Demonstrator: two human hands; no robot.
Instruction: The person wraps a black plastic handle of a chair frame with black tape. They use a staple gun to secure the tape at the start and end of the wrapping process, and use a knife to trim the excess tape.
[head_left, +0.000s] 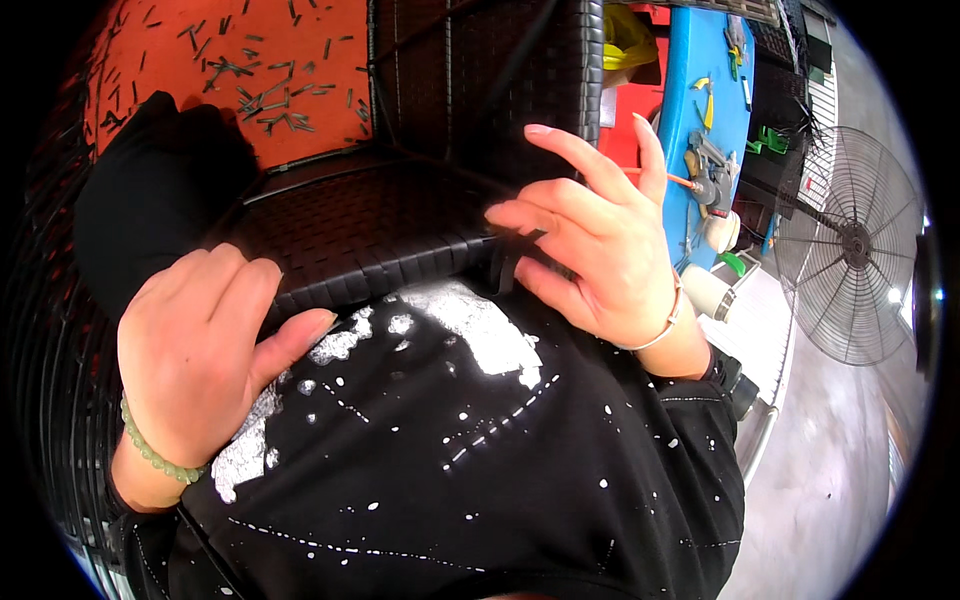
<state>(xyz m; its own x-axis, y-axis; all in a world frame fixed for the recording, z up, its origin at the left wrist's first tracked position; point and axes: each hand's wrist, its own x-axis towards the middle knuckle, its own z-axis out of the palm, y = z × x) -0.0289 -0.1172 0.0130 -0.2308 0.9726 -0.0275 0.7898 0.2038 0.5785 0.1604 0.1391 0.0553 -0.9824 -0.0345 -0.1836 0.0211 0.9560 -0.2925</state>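
A dark brown woven wicker piece [360, 220] lies across my front, with a wrapped near edge. My left hand [205, 330] is closed over the left end of that edge, thumb on the near side and fingers curled on top. At the right end, my right hand [600, 225] holds a short black flat strip [515, 255] between thumb and index finger; the remaining fingers are lifted and spread. Part of the strip hangs below the edge. Where its other end goes is hidden.
Many short dark cut strips [270, 100] litter a red surface [200, 140] at the far left. To the right, a blue table [680, 110] carries yellow-handled pliers [707, 103] and a power tool [712, 185]. A large floor fan [852, 243] stands beyond it.
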